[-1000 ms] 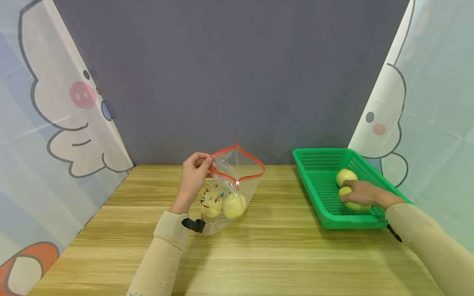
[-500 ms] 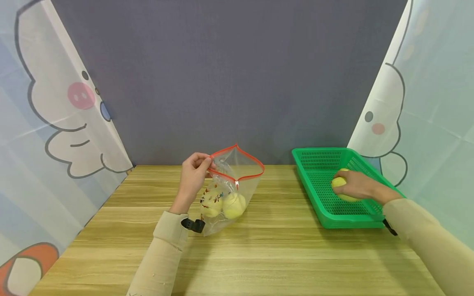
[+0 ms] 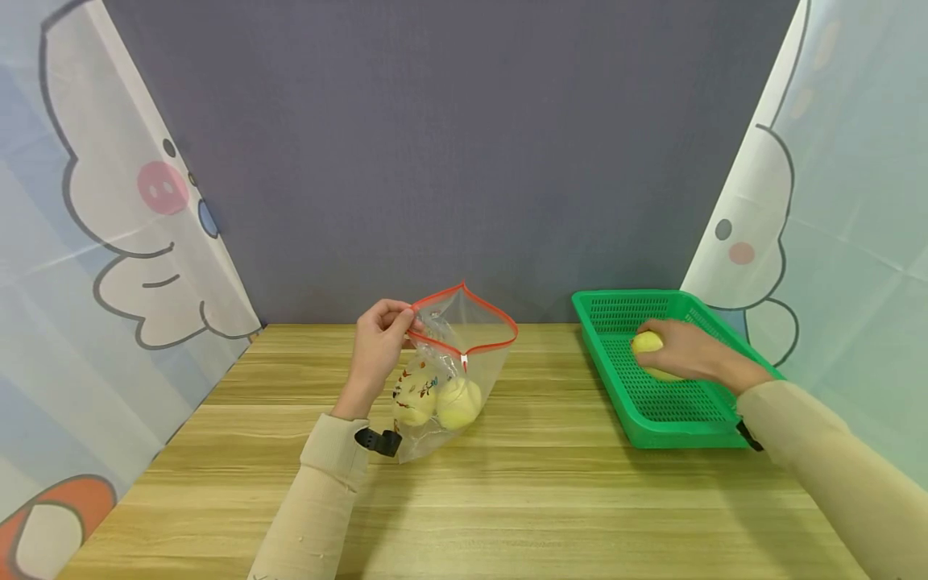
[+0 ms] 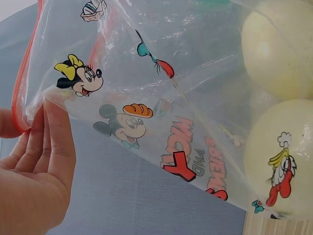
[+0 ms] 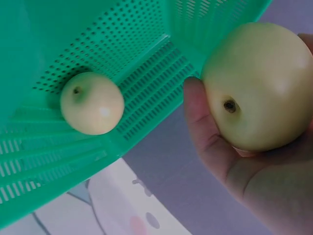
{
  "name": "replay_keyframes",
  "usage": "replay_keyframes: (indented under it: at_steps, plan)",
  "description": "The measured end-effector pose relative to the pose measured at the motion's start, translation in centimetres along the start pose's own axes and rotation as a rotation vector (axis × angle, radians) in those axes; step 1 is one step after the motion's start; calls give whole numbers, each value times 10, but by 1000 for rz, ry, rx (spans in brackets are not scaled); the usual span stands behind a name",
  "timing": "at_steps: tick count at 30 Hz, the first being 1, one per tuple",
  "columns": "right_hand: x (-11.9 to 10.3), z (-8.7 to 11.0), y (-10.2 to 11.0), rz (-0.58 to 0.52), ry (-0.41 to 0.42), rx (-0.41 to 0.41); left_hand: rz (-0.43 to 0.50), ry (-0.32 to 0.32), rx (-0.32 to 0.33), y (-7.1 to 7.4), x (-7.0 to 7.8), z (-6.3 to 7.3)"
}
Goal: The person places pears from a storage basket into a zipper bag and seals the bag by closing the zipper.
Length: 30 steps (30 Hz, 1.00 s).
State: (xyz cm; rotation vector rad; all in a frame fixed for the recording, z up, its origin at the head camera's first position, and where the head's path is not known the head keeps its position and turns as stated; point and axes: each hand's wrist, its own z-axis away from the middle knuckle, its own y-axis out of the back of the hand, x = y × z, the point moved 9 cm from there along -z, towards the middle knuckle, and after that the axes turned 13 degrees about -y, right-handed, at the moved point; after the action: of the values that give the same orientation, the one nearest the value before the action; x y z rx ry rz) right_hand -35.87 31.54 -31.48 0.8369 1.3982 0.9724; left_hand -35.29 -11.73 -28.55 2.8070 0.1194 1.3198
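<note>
In the head view, my left hand (image 3: 380, 338) pinches the red zip edge of a clear zip bag (image 3: 482, 354), whose mouth gapes. Two pale yellow apples (image 3: 458, 403) sit in the bag's bottom; the left wrist view shows them behind cartoon prints, with my left fingers (image 4: 57, 147) behind the film at the rim. My right hand (image 3: 685, 350) grips another yellow apple (image 5: 259, 88) over the green basket (image 3: 638, 431), thumb beside its stem hollow. One more apple (image 5: 92, 103) lies in the basket in the right wrist view; the hand hides it in the head view.
The bag and basket stand apart on a wood-grain table (image 3: 536, 499). A dark grey cloth (image 3: 464, 145) hangs behind it. Cartoon-printed curtains (image 3: 109, 266) enclose the left and right sides.
My right hand has risen and shifted left over the basket, bringing the gripped apple along. The left hand and the bag have stayed in place.
</note>
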Motion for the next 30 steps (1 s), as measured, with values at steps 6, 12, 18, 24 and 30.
replay_keyframes:
  at_steps: [6, 12, 18, 24, 30]
  plan:
    - [-20, 0, 6, 6, 26, 54, 3, -3, 2, 0, 0, 0]
    - [-38, 2, 10, 9, 42, 85, 6, -9, -3, -1, 1, -1]
    - [-55, 0, 9, -39, 60, 74, -2, -10, 4, 1, 1, -1]
    - [-75, -6, 4, -85, 95, 66, -8, -3, -4, 2, 2, 0]
    - [-95, -9, -3, -94, 135, 75, -11, -12, -8, 4, 6, 0]
